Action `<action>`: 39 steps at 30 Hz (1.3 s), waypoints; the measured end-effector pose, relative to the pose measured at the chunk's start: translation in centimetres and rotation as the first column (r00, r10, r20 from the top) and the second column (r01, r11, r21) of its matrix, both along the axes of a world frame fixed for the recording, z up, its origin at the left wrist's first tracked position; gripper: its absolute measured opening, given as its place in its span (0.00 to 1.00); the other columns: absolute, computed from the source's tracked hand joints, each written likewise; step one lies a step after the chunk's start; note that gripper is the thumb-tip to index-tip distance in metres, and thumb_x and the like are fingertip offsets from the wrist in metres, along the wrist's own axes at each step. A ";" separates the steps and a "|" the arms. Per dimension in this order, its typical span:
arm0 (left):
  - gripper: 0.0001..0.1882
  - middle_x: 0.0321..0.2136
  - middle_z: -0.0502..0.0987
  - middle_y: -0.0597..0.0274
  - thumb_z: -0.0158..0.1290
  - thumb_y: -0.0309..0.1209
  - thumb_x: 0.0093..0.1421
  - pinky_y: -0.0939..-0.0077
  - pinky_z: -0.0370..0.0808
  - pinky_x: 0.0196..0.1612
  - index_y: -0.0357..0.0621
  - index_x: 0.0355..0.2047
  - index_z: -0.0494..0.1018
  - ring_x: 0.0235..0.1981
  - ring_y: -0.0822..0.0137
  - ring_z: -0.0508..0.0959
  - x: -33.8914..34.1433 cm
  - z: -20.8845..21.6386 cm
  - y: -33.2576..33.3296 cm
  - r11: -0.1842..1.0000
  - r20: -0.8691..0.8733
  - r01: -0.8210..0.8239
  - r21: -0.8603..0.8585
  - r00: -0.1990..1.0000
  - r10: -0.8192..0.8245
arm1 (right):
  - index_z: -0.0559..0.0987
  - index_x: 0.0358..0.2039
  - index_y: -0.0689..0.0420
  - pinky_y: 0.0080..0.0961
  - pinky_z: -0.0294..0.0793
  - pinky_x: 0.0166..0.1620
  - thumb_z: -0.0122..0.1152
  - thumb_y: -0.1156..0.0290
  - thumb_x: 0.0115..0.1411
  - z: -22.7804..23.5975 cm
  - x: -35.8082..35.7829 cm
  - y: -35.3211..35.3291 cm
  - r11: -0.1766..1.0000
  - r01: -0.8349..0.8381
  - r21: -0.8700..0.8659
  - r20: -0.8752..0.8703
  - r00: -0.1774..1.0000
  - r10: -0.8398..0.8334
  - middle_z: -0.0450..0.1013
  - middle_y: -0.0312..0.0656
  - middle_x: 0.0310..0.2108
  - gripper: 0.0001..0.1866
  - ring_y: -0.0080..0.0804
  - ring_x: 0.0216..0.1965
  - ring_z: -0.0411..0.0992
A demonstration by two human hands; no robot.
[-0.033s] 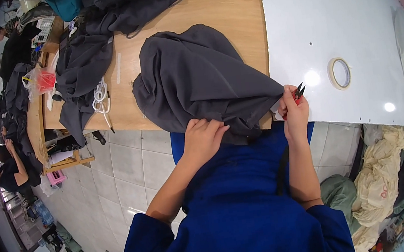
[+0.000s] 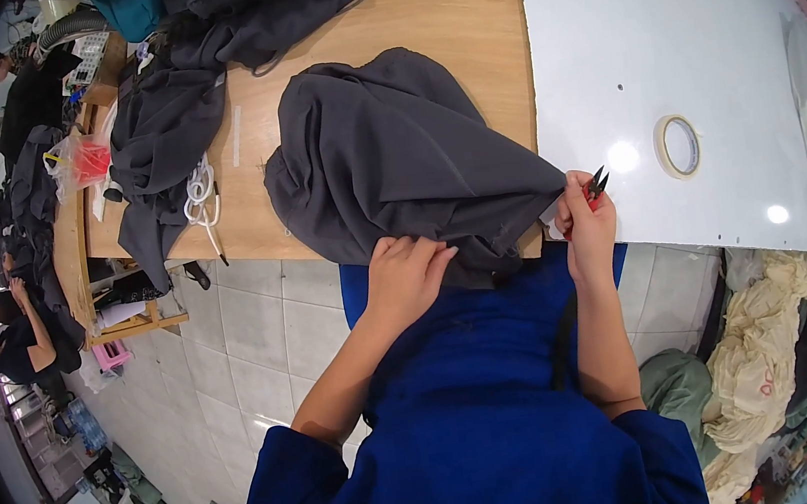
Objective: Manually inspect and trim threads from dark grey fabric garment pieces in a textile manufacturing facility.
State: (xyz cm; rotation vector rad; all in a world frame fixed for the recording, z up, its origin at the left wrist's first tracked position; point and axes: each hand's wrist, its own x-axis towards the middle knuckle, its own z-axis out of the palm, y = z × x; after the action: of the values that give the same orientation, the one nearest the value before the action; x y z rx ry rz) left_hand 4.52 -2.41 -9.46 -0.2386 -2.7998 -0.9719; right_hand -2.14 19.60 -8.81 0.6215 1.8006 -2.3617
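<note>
A dark grey piece of cloth, maybe a garment, [image 2: 381, 154] lies bunched on the wooden tabletop, its near edge hanging over the front. My left hand [image 2: 409, 277] is closed on that near edge, fingers curled over the fabric. At the cloth's right corner, my right hand [image 2: 587, 214] pinches the tip, pulling the fabric into a taut point. The same hand holds small thread snips [image 2: 599, 184] with red handles, their dark blades pointing up past the fingers. The palm hides most of the handles.
A roll of tape [image 2: 678, 147] lies on the white board [image 2: 600, 46] to the right. More dark cloth [image 2: 168, 125] and a white cord [image 2: 201, 194] are at the left of the table. Cream fabric [image 2: 761, 359] is heaped below right. Other people [image 2: 26, 339] are at far left.
</note>
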 end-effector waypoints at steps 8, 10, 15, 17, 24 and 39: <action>0.19 0.09 0.71 0.64 0.50 0.36 0.60 0.78 0.63 0.20 0.41 0.14 0.69 0.13 0.71 0.70 -2.1 1.3 0.0 0.936 0.387 -0.259 0.239 0.910 0.153 | 0.71 0.35 0.58 0.12 0.56 0.20 0.50 0.65 0.64 0.4 0.6 -0.2 1.000 0.007 -0.024 0.044 0.999 -0.006 0.65 0.32 0.17 0.09 0.14 0.16 0.58; 0.21 0.09 0.69 0.70 0.47 0.34 0.63 0.83 0.60 0.18 0.40 0.13 0.68 0.14 0.83 0.65 -2.1 1.7 -0.9 0.724 0.442 -0.398 0.563 0.886 0.144 | 0.70 0.36 0.57 0.12 0.57 0.20 0.49 0.65 0.65 0.0 0.7 0.2 0.992 0.063 -0.112 0.023 0.998 -0.061 0.71 0.37 0.20 0.09 0.15 0.16 0.60; 0.09 0.17 0.73 0.65 0.53 0.27 0.56 0.74 0.65 0.32 0.41 0.18 0.72 0.23 0.67 0.72 -2.6 3.7 -3.0 0.857 -0.022 -0.266 0.441 0.951 0.307 | 0.70 0.38 0.57 0.12 0.59 0.20 0.48 0.65 0.65 -0.1 0.6 0.2 0.990 0.024 -0.140 -0.050 0.998 -0.032 0.75 0.43 0.25 0.09 0.15 0.16 0.60; 0.04 0.26 0.75 0.62 0.55 0.28 0.53 0.73 0.67 0.36 0.42 0.26 0.73 0.29 0.64 0.73 -3.4 5.9 -1.1 0.984 -0.198 -0.033 0.172 0.978 0.067 | 0.69 0.38 0.56 0.12 0.59 0.20 0.48 0.65 0.65 0.0 0.6 0.0 0.989 0.002 -0.150 -0.065 0.998 -0.012 0.75 0.44 0.27 0.08 0.15 0.16 0.60; 0.15 0.43 0.71 0.62 0.62 0.34 0.43 0.69 0.64 0.47 0.49 0.32 0.72 0.44 0.58 0.70 -3.6 3.8 3.1 0.946 -0.041 0.307 -0.104 0.949 -0.313 | 0.67 0.49 0.57 0.10 0.60 0.21 0.46 0.68 0.65 2.6 0.3 -0.5 0.996 0.057 -0.066 -0.048 0.997 -0.061 0.74 0.46 0.37 0.13 0.15 0.19 0.66; 0.11 0.39 0.74 0.62 0.48 0.26 0.62 0.82 0.67 0.49 0.38 0.44 0.69 0.44 0.74 0.72 -4.0 7.1 2.6 -0.018 0.487 -0.520 0.854 0.812 -0.322 | 0.56 0.56 0.59 0.12 0.64 0.32 0.39 0.75 0.65 4.9 3.2 -0.2 0.970 -0.185 0.161 -0.461 0.855 0.239 0.67 0.50 0.49 0.18 0.16 0.26 0.61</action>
State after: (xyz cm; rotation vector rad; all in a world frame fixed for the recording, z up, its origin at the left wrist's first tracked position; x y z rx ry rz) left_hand 0.54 0.22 -2.35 0.6179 -1.3707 -3.0815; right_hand 1.03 19.44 -3.96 -0.1814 2.0639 -2.4142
